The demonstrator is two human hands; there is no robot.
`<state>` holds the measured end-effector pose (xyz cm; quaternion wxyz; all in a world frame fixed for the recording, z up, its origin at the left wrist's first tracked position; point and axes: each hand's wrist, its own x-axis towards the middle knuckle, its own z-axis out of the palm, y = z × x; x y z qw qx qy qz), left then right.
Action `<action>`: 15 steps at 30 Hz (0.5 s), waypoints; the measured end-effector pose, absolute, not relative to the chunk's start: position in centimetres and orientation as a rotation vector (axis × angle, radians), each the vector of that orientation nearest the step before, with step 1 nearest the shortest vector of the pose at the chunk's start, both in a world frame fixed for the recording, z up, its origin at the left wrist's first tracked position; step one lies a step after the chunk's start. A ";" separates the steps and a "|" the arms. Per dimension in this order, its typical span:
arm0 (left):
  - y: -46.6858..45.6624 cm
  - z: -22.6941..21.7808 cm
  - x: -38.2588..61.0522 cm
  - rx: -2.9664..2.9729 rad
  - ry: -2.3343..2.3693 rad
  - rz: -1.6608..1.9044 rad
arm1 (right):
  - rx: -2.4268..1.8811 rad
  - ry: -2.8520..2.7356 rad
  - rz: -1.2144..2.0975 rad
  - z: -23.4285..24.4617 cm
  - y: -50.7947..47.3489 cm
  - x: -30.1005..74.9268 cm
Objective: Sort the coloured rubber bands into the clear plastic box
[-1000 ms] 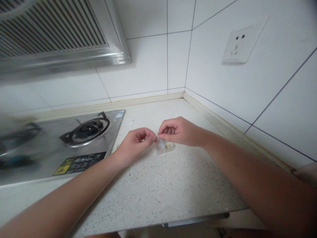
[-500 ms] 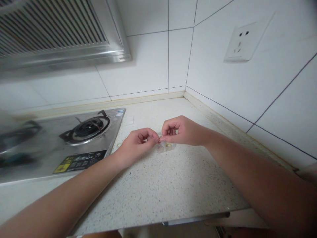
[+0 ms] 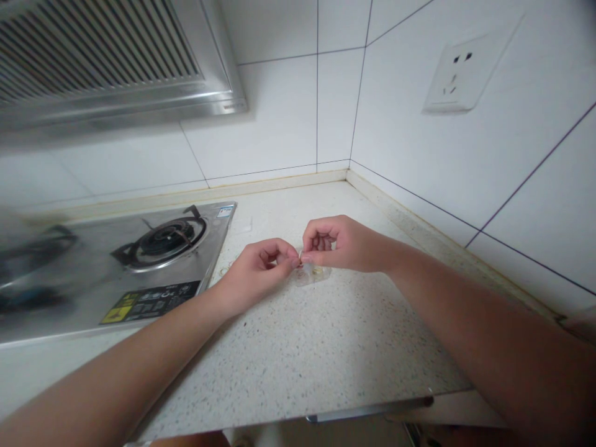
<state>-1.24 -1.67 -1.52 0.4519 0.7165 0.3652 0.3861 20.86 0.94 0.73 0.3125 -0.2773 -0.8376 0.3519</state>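
Observation:
My left hand (image 3: 263,270) pinches with thumb and forefinger at a tiny reddish and pale item, too small to name. Fingertips of my right hand (image 3: 338,243), closed in a pinch, meet the left ones there; whatever they hold is mostly hidden. Just beneath and behind the fingers lies a small clear plastic case (image 3: 311,276) with compartments, flat on the speckled counter (image 3: 298,354). Something thin and yellowish sits in its right part. Small ring-like bits show on the counter left of my left hand, partly covered by it.
To the left is a steel gas hob (image 3: 97,264) with a black burner (image 3: 170,239) and a warning label (image 3: 151,302). A range hood (image 3: 223,93) hangs above it. White tiled walls meet in the back corner; a socket (image 3: 459,74) is on the right wall.
Both hands stay pinched together over the plastic case. My right thumb and fingertips have shifted very slightly left, and the pale loop between the fingers shows less.

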 end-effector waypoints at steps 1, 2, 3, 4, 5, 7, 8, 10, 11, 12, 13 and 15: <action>-1.7 -1.5 -1.2 1.770 0.905 0.952 | -0.734 -2.205 0.932 0.7 1.0 20.9; -1.7 -1.5 -1.2 1.769 0.906 0.950 | -0.734 -2.203 0.932 0.7 1.0 20.9; -1.7 -1.6 -1.2 1.769 0.903 0.949 | -0.736 -2.204 0.931 0.7 1.0 20.9; -1.6 -1.6 -1.2 1.771 0.898 0.948 | -0.741 -2.208 0.930 0.7 1.0 20.8; -1.6 -1.7 -1.3 1.773 0.893 0.950 | -0.745 -2.214 0.927 0.8 0.9 20.8; -1.6 -1.7 -1.3 1.772 0.884 0.955 | -0.743 -2.230 0.916 0.9 0.8 20.8; -1.6 -1.7 -1.3 1.768 0.880 0.958 | -0.738 -2.234 0.907 1.0 0.8 20.8; -1.7 -1.6 -1.3 1.755 0.881 0.960 | -0.728 -2.229 0.887 1.1 0.7 20.9; -1.7 -1.6 -1.2 1.749 0.886 0.957 | -0.723 -2.218 0.884 1.1 0.8 20.9; -1.7 -1.5 -1.2 1.746 0.891 0.953 | -0.718 -2.205 0.886 1.0 0.8 20.9; -1.7 -1.6 -1.2 1.746 0.896 0.948 | -0.716 -2.188 0.890 1.0 0.9 21.0; -1.6 -1.7 -1.3 1.754 0.895 0.939 | -0.716 -2.160 0.903 0.9 1.0 21.0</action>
